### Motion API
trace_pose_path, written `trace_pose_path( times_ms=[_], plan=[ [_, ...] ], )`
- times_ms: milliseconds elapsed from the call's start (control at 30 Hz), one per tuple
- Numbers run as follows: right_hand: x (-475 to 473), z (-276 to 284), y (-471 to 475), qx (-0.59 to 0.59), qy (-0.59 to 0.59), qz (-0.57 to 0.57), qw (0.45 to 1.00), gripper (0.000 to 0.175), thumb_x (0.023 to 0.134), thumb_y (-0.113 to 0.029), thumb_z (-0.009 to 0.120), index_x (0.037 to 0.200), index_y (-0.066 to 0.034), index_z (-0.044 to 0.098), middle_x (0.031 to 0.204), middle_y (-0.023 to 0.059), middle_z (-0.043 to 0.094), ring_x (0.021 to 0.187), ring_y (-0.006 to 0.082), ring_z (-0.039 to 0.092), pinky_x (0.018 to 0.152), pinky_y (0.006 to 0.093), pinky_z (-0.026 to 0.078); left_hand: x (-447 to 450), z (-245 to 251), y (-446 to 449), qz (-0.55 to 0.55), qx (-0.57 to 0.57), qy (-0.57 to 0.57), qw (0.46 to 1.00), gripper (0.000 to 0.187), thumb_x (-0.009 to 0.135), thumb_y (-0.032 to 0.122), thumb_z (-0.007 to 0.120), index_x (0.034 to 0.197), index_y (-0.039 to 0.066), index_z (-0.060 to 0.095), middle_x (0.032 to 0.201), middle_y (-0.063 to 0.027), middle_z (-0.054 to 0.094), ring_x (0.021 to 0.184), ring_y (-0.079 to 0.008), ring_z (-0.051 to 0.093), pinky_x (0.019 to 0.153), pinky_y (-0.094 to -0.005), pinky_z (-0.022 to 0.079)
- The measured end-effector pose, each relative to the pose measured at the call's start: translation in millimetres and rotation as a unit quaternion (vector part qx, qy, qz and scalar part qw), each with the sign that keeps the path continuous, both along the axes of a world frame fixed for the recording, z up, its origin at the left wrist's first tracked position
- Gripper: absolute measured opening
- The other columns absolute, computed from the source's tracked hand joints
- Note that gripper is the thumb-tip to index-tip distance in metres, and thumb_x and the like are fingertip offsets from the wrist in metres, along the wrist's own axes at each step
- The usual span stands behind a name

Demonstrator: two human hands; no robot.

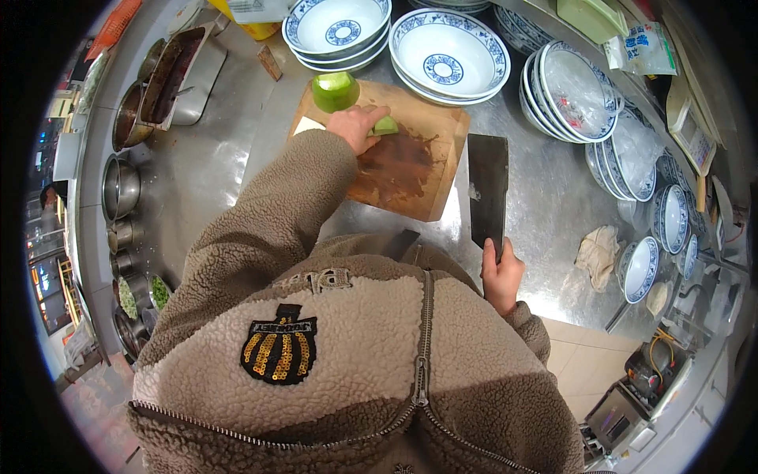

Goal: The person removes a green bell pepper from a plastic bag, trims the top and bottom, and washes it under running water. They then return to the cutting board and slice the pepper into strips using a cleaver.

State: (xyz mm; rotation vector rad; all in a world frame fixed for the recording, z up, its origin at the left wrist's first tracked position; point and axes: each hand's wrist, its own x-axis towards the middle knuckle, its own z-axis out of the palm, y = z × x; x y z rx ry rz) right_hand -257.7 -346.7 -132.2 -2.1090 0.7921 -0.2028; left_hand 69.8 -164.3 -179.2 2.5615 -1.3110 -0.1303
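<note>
My left hand [354, 127] is over the wooden cutting board [453, 124], its fingers closed around a cut piece of green vegetable [386, 125]. Just beyond it, near the board's far left corner, stands a larger chunk of green vegetable [336, 93] with a pale cut top. A white flat thing [308, 125] shows at the board's left edge, partly hidden by my sleeve. In my right hand [503, 275] is the handle of a cleaver [488, 183]. Its broad dark blade points away from me, to the right of the board and apart from it. Wet brown patches mark the board.
Stacked blue-and-white bowls [450, 53] line the back and right of the steel counter [539, 201]. A crumpled cloth [598, 256] lies at right. Steel pots [121, 188] and a deep steel pan [198, 83] stand along the left. A dark flat object [404, 244] is close before my jacket.
</note>
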Motion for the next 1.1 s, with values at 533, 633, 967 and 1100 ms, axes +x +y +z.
trace_pose_path(
  times_ms=[533, 633, 967, 1100],
  plan=[
    [2, 1, 2, -0.016, 0.025, 0.008, 1.0, 0.018, 0.092, -0.013, 0.058, 0.082, 0.0014, 0.053, 0.06, 0.0195, 0.054, 0.047, 0.0289, 0.054, 0.046, 0.0349, 0.042, 11, -1, -12, 0.107, -0.165, -0.072, 0.978, 0.047, 0.079, 0.022, 0.069, 0.121, 0.011, 0.052, 0.106, -0.0114, 0.06, 0.089, -0.0323, 0.062, 0.075, -0.042, 0.051],
    [2, 0, 2, -0.015, 0.013, 0.008, 1.0, 0.018, 0.093, -0.013, 0.058, 0.083, 0.0011, 0.052, 0.06, 0.0199, 0.054, 0.047, 0.0292, 0.054, 0.046, 0.0351, 0.042, 25, 8, 14, 0.184, -0.235, -0.1, 0.949, 0.05, 0.075, 0.021, 0.072, 0.121, 0.01, 0.053, 0.112, -0.0116, 0.058, 0.096, -0.0335, 0.059, 0.082, -0.0424, 0.05],
    [4, -6, 2, -0.01, 0.041, 0.004, 0.999, 0.02, 0.093, -0.016, 0.058, 0.082, 0.0009, 0.053, 0.059, 0.0192, 0.053, 0.048, 0.0306, 0.054, 0.047, 0.0364, 0.042, 74, 6, 52, 0.166, -0.034, -0.044, 0.985, 0.061, 0.062, 0.025, 0.081, 0.117, 0.009, 0.059, 0.109, -0.0124, 0.062, 0.099, -0.0339, 0.06, 0.087, -0.0422, 0.05],
    [4, -7, 4, -0.007, 0.044, 0.01, 0.999, 0.02, 0.093, -0.016, 0.058, 0.083, 0.0011, 0.054, 0.059, 0.019, 0.053, 0.048, 0.0316, 0.055, 0.047, 0.037, 0.043, 77, 5, 51, 0.236, -0.074, 0.097, 0.964, 0.059, 0.064, 0.032, 0.083, 0.114, 0.009, 0.063, 0.099, -0.0144, 0.069, 0.092, -0.0312, 0.066, 0.083, -0.0405, 0.053]
  ],
)
